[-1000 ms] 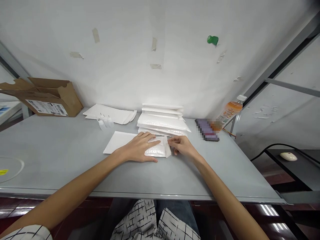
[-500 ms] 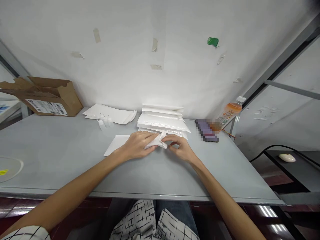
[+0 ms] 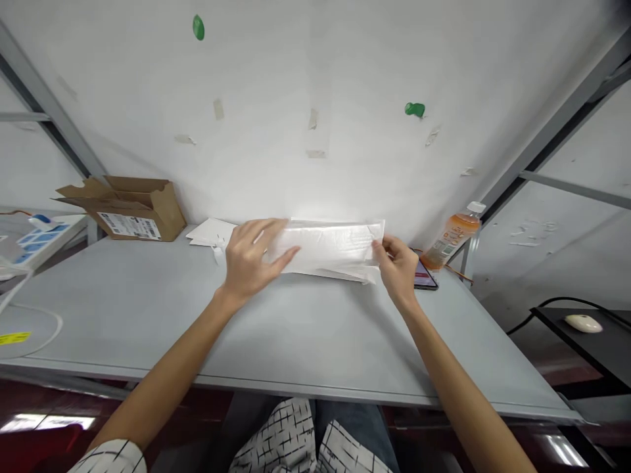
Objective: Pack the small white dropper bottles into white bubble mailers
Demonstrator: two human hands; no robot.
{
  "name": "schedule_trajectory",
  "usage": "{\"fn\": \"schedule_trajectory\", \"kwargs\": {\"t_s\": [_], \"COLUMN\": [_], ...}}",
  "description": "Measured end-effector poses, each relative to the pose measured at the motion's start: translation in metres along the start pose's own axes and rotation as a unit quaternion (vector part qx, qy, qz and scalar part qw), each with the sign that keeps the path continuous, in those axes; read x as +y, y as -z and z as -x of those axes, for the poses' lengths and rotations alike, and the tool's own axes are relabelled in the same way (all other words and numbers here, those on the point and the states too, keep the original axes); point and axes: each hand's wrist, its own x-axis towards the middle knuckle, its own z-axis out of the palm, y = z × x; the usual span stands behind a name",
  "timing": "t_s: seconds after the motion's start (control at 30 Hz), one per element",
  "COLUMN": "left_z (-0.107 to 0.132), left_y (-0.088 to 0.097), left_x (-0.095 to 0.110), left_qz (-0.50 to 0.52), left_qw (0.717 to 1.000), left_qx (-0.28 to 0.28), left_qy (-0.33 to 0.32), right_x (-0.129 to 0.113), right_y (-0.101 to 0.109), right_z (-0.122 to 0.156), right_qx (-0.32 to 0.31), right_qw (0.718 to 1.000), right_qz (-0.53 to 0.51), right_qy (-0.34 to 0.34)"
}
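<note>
A white padded envelope (image 3: 329, 248) is lifted off the grey table (image 3: 305, 335), held level at the back middle. My right hand (image 3: 398, 265) pinches its right end with closed fingers. At its left end my left hand (image 3: 250, 258) has the fingers stretched and spread, the tips resting on the envelope's face. The pile of white envelopes that stood behind is hidden by the raised one. A few small white bottles (image 3: 217, 251) show just left of my left hand.
An open cardboard box (image 3: 129, 207) stands at the back left, with flat white envelopes (image 3: 211, 232) beside it. A phone (image 3: 424, 277) and an orange drink bottle (image 3: 452, 234) sit at the back right. A white mouse (image 3: 583, 322) lies on a dark side table.
The envelope that lay flat under both hands has been raised off the table and turned level. My head has tilted up and left, so more of the wall shows.
</note>
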Motion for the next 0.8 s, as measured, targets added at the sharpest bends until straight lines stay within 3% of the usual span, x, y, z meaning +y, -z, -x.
{"fn": "schedule_trajectory", "kwargs": {"t_s": [0.1, 0.3, 0.53, 0.8], "left_z": [0.007, 0.033, 0.036, 0.043], "left_y": [-0.016, -0.050, -0.049, -0.055], "left_x": [-0.015, -0.025, -0.023, -0.029], "left_qz": [0.000, 0.019, 0.012, 0.010], "left_qw": [0.999, 0.984, 0.973, 0.967], "left_qx": [-0.028, -0.175, -0.231, -0.253], "left_qy": [0.041, -0.005, -0.006, 0.008], "right_x": [0.020, 0.054, 0.050, 0.045], "right_y": [-0.003, -0.016, -0.011, -0.015], "right_z": [-0.024, -0.028, -0.016, -0.006], "right_qx": [0.004, -0.080, -0.106, -0.075], "right_qw": [0.999, 0.978, 0.959, 0.952], "right_qz": [0.026, 0.137, 0.249, 0.295], "right_qy": [-0.044, -0.136, -0.080, -0.043]}}
